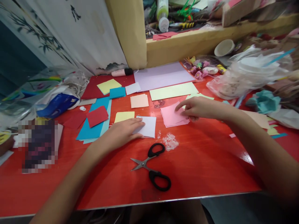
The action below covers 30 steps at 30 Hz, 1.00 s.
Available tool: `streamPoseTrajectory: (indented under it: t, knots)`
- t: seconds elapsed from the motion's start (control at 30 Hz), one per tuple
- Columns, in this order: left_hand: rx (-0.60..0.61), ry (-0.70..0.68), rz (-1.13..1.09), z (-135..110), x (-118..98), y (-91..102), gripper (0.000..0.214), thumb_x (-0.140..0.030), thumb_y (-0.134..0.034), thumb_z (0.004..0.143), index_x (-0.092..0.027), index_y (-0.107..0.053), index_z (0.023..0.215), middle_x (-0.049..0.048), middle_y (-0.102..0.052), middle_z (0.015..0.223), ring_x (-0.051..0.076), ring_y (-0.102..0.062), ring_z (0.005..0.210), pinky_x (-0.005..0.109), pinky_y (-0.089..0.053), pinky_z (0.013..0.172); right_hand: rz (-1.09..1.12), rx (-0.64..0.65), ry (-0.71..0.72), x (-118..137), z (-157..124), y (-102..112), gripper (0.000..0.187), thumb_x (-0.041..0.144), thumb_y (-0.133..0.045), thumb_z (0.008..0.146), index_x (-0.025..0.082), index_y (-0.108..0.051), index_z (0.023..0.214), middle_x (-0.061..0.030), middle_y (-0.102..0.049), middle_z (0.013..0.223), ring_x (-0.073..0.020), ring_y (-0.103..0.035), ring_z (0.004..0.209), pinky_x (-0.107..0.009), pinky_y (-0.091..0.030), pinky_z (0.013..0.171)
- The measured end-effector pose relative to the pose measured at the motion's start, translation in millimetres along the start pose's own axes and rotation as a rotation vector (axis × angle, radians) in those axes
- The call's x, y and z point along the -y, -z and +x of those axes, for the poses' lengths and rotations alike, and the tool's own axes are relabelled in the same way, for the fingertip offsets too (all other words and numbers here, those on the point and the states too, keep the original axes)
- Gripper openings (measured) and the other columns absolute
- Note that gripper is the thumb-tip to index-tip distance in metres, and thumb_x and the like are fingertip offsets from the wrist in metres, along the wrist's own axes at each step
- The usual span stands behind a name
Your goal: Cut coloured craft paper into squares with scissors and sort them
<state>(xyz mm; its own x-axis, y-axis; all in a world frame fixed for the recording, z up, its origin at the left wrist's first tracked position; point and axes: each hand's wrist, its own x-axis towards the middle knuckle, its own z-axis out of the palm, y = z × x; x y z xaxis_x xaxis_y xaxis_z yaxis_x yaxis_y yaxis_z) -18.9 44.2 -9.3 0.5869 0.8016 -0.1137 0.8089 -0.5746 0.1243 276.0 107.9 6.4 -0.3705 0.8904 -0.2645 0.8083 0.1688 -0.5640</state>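
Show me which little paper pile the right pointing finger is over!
The pink pile. Only there does the right hand have its pointing finger; the left hand lies on the white paper.

The left hand [127,130] touches white paper [149,127], the right hand [197,108] pink paper [171,115].

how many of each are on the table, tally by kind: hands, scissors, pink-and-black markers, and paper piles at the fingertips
Hands: 2 (left hand, right hand)
Scissors: 1 pair
Pink-and-black marker: 1
Paper piles at the fingertips: 2 (white pile, pink pile)
Total: 6
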Motion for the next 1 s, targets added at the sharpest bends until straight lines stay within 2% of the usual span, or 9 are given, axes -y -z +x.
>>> streamPoseTrajectory:
  t: [0.2, 0.33, 0.4, 0.53, 0.63, 0.7, 0.8, 0.9, 1.0]
  knots:
    - [0.042, 0.042, -0.095, 0.0, 0.3, 3.7, 0.044, -0.046, -0.049, 0.087, -0.024, -0.053, 0.125, 0.0042, -0.045, 0.140, 0.019, -0.042, 0.128, 0.037, -0.037, 0.105, -0.258, -0.026, 0.024, 2.3, -0.7, -0.3, 0.027, 0.026, -0.052, 0.074, 0.026, -0.073, 0.091, 0.0015, -0.059, 0.049, -0.0140, -0.054, 0.049, -0.028, -0.038, 0.052]
    - [0.054, 0.034, -0.120, -0.2, 0.5, 6.7, 0.040, -0.044, -0.049, 0.088, -0.024, -0.056, 0.122, 0.0047, -0.045, 0.139, 0.020, -0.043, 0.127, 0.037, -0.038, 0.104, -0.190, -0.249, 0.024, 15.8, -3.5, -4.5, 0.027, 0.033, -0.051, 0.078, 0.020, -0.074, 0.086, -0.0054, -0.069, 0.074, -0.0132, -0.053, 0.053, -0.030, -0.038, 0.057]
    - [0.035, -0.008, -0.112, 0.1, 0.2, 6.4, 0.035, -0.041, -0.043, 0.091, -0.023, -0.059, 0.117, 0.0047, -0.049, 0.136, 0.019, -0.046, 0.125, 0.036, -0.040, 0.102, -0.115, -0.305, 0.039, 24.2, -4.4, -11.4, 0.028, 0.033, -0.051, 0.079, 0.018, -0.073, 0.087, -0.0069, -0.068, 0.076, -0.0131, -0.051, 0.054, -0.029, -0.036, 0.055]
    - [-0.099, -0.085, -0.036, -0.6, -0.4, -1.1, 0.035, -0.034, -0.034, 0.095, -0.021, -0.064, 0.106, 0.0043, -0.062, 0.120, 0.019, -0.059, 0.108, 0.034, -0.048, 0.090, 0.083, -0.232, 0.084, 38.2, -7.4, -27.0, 0.027, 0.033, -0.050, 0.082, 0.017, -0.072, 0.087, -0.0036, -0.063, 0.064, -0.0093, -0.041, 0.045, -0.027, -0.031, 0.049]
    - [-0.277, -0.088, -0.060, -2.4, -0.1, -1.9, 0.032, -0.031, -0.036, 0.093, -0.018, -0.064, 0.103, 0.0048, -0.070, 0.101, 0.018, -0.066, 0.090, 0.029, -0.051, 0.075, 0.165, -0.278, 0.137, 43.6, -10.0, -35.3, 0.027, 0.032, -0.049, 0.083, 0.017, -0.071, 0.085, -0.0016, -0.060, 0.060, -0.0084, -0.038, 0.045, -0.026, -0.029, 0.049]
    - [-0.397, -0.054, -0.085, -1.0, 2.0, 7.8, 0.028, -0.030, -0.039, 0.092, -0.019, -0.064, 0.100, 0.0026, -0.071, 0.094, 0.015, -0.066, 0.083, 0.025, -0.049, 0.068, 0.180, -0.363, 0.165, 44.5, -10.9, -40.4, 0.027, 0.033, -0.049, 0.084, 0.016, -0.070, 0.082, -0.0012, -0.058, 0.058, -0.0089, -0.039, 0.046, -0.026, -0.029, 0.049]
    - [-0.530, 0.085, -0.018, 12.9, 12.9, 37.4, 0.022, -0.031, -0.045, 0.090, -0.022, -0.065, 0.092, -0.0007, -0.072, 0.085, 0.013, -0.064, 0.069, 0.024, -0.044, 0.060, 0.118, -0.468, 0.220, 42.2, -10.0, -50.7, 0.028, 0.034, -0.048, 0.085, 0.016, -0.069, 0.083, -0.0003, -0.055, 0.053, -0.0098, -0.040, 0.046, -0.026, -0.027, 0.049]
    - [-0.608, 0.226, 0.162, 44.7, 35.7, 66.8, 0.022, -0.034, -0.047, 0.088, -0.022, -0.065, 0.090, 0.0001, -0.070, 0.080, 0.015, -0.061, 0.069, 0.028, -0.041, 0.062, -0.006, -0.495, 0.312, 38.1, -8.4, -63.9, 0.027, 0.031, -0.045, 0.085, 0.017, -0.068, 0.087, 0.0004, -0.056, 0.051, -0.0101, -0.042, 0.045, -0.025, -0.026, 0.049]
    - [-0.653, 0.341, 0.350, 86.0, 63.7, 73.4, 0.030, -0.037, -0.038, 0.092, -0.020, -0.063, 0.097, 0.0039, -0.067, 0.088, 0.017, -0.059, 0.081, 0.030, -0.038, 0.065, -0.177, -0.505, 0.399, 35.9, -8.3, -74.5, 0.031, 0.030, -0.041, 0.086, 0.016, -0.069, 0.087, 0.0002, -0.055, 0.048, -0.0104, -0.043, 0.043, -0.024, -0.023, 0.048]
